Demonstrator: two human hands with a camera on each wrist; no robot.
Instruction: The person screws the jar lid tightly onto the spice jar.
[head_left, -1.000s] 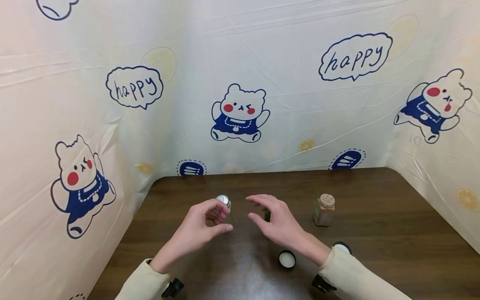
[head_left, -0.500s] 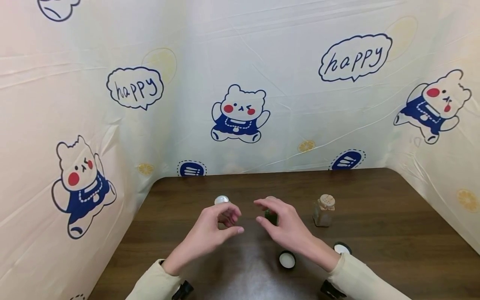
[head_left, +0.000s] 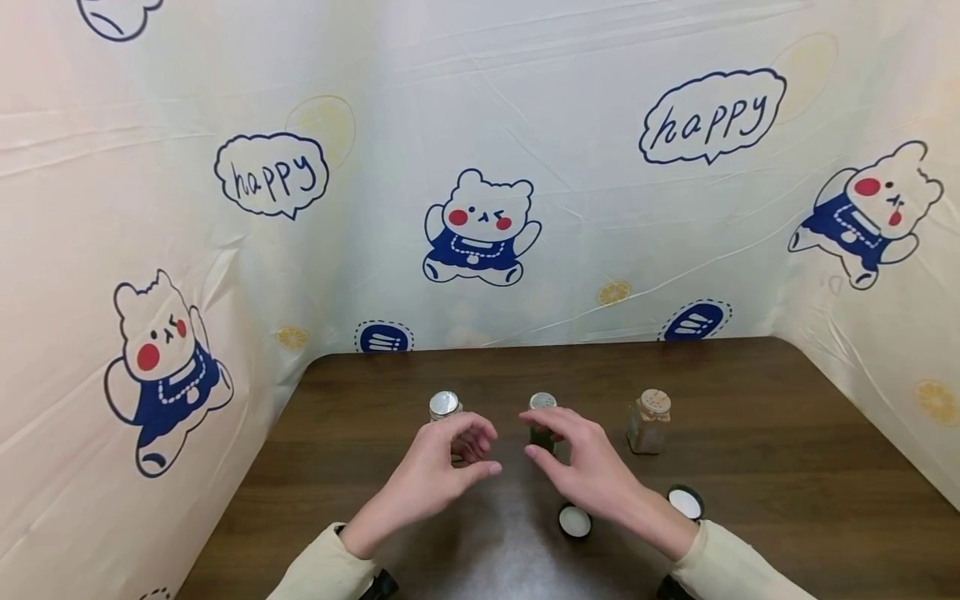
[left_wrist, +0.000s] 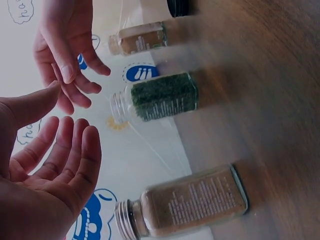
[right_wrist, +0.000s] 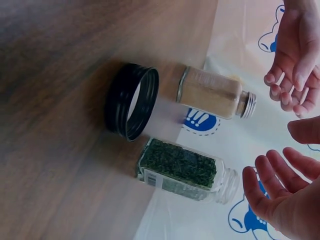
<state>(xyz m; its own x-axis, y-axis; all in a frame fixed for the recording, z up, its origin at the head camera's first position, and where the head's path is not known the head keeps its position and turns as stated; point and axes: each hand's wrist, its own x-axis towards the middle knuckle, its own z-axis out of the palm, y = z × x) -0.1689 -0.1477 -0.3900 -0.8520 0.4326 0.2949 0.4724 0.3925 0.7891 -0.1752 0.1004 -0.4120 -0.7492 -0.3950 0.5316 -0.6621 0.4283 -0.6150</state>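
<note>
In the head view my left hand (head_left: 438,467) hovers just in front of the left spice jar, fingers loosely bent and holding nothing. That jar (left_wrist: 195,202) contains brown powder and has a silvery top. My right hand (head_left: 588,462), also relaxed with a gap between thumb and fingers, is in front of the middle jar (right_wrist: 180,167), which is filled with dried green flakes. Its perforated top (head_left: 543,401) shows above the fingers; part of its body is hidden. No contact with either jar is visible. Thumbs and fingertips of the two hands face each other, apart.
A third jar (head_left: 648,429) of brown contents with a holed top stands upright to the right. Two black lids, a nearer one (head_left: 575,522) and one by the right forearm (head_left: 686,502), lie with white insides up on the wooden table (head_left: 750,417). A printed curtain (head_left: 480,100) surrounds it.
Both hands have drifted to the right and a little nearer to me, still empty. More of the left and middle jars' tops now shows. The jars and lids stay put.
</note>
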